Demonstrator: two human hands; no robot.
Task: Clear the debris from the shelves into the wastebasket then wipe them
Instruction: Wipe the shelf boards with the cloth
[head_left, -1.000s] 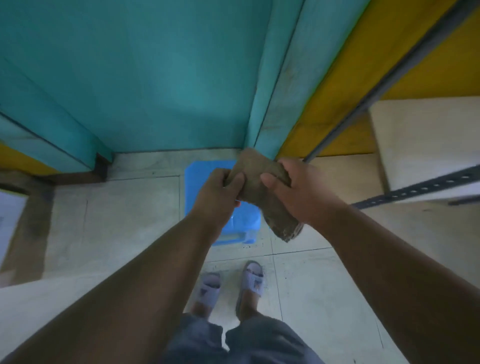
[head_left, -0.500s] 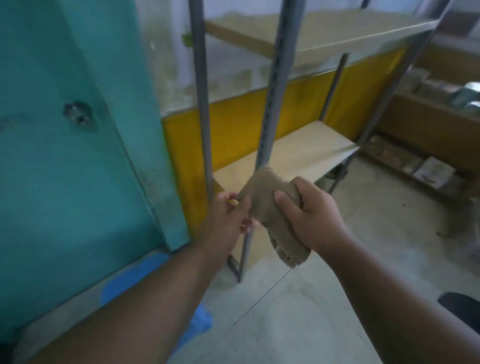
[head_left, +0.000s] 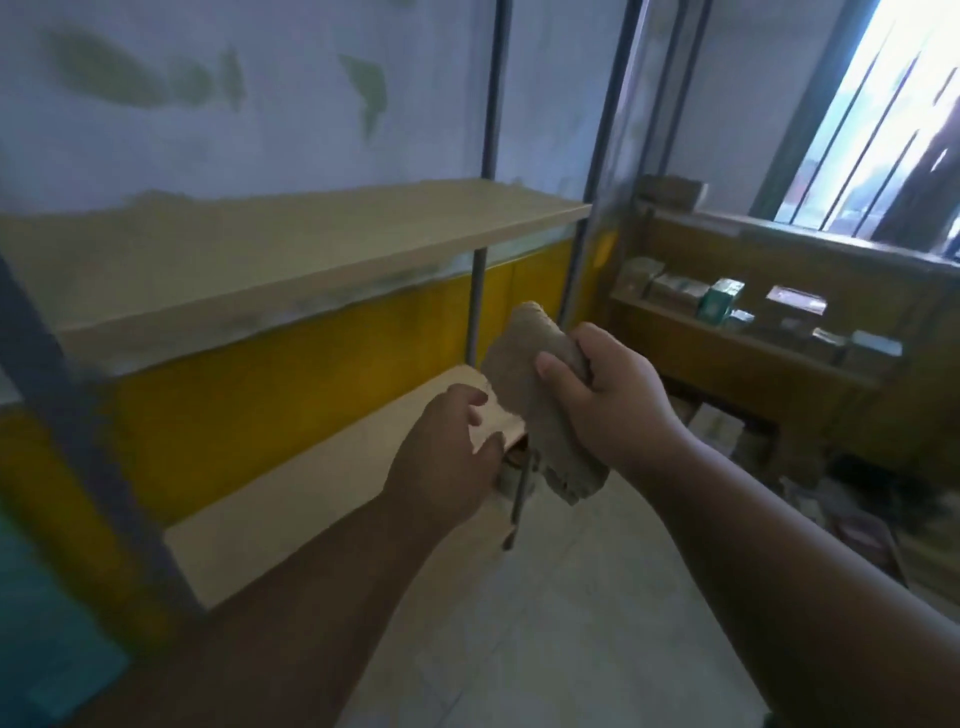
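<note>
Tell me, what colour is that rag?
Dull brown cloth, plain, gripped by the right hand; head view.

Two shelves, one cloth, two hands

To my right a dark wooden cabinet stands against the wall, its ledge crowded with small boxes — one green, one reddish, the rest too blurred for me to tell apart. Another brown box sits on its top. Above it a barred window lets in hard white light. The wall ahead of me is pale blue-grey with green patches where paint has flaked, and yellow lower down. A teal panel fills my lower left corner — pale floor tiles lie underfoot.
</note>
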